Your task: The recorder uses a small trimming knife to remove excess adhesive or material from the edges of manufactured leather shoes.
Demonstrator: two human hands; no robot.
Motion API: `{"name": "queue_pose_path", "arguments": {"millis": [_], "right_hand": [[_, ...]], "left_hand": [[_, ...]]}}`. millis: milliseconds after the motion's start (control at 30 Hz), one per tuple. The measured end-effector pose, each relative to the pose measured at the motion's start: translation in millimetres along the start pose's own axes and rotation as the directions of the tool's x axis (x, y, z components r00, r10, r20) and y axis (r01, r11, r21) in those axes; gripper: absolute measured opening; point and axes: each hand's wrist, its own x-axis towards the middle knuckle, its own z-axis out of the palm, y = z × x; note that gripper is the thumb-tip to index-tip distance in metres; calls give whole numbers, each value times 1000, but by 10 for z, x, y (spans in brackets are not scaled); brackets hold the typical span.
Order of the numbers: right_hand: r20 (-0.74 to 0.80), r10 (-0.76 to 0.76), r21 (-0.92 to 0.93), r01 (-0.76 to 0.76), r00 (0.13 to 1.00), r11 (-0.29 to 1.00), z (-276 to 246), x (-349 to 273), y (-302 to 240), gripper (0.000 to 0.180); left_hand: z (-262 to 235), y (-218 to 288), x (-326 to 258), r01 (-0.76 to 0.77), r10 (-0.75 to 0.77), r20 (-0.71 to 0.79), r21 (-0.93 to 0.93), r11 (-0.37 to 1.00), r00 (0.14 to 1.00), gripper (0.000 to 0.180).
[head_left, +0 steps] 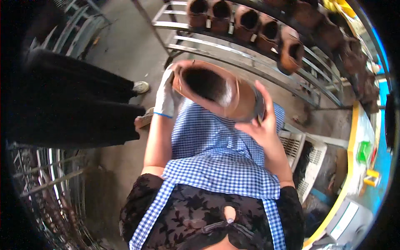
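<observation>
A tan-brown shoe (243,98) is held up in front of my blue-checked apron, its dark opening facing me and its toe pointing right. My left hand (166,93), in a white glove with a blue cuff edge, grips the heel end; most of its fingers are hidden behind the shoe. My bare right hand (262,125) is at the toe, thumb and forefinger spread wide on either side of it. Whether those fingertips touch the shoe is unclear. A dark grey patch (259,103) shows at the toe end. The shoe is slightly blurred.
Ahead stands a metal rack (233,41) with rows of brown shoes (248,21). A person in black trousers (83,100) stands at the left. White plastic crates (310,164) lie low at the right, beside a yellow-edged bench (352,154). More metal racking (54,179) is at lower left.
</observation>
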Motion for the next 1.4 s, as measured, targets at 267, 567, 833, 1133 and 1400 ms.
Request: {"name": "queue_pose_path", "arguments": {"millis": [267, 567, 833, 1133, 1400], "right_hand": [[-205, 220, 263, -163, 954, 951, -212, 263, 156, 82], [-320, 366, 168, -328, 874, 930, -882, 0, 91, 72], [-779, 203, 222, -42, 594, 974, -1416, -786, -12, 35], [-950, -252, -249, 38, 183, 968, -2252, -73, 776, 76], [-923, -142, -103, 126, 358, 987, -2605, 590, 1514, 90]], "left_hand": [[-273, -189, -261, 267, -219, -178, 315, 911, 959, 53], [253, -201, 212, 107, -139, -8, 677, 728, 990, 57], [720, -394, 424, 55, -202, 135, 688, 723, 970, 45], [859, -561, 398, -26, -176, 216, 698, 715, 960, 38], [838, -640, 583, -3, -142, 176, 637, 771, 974, 35]]}}
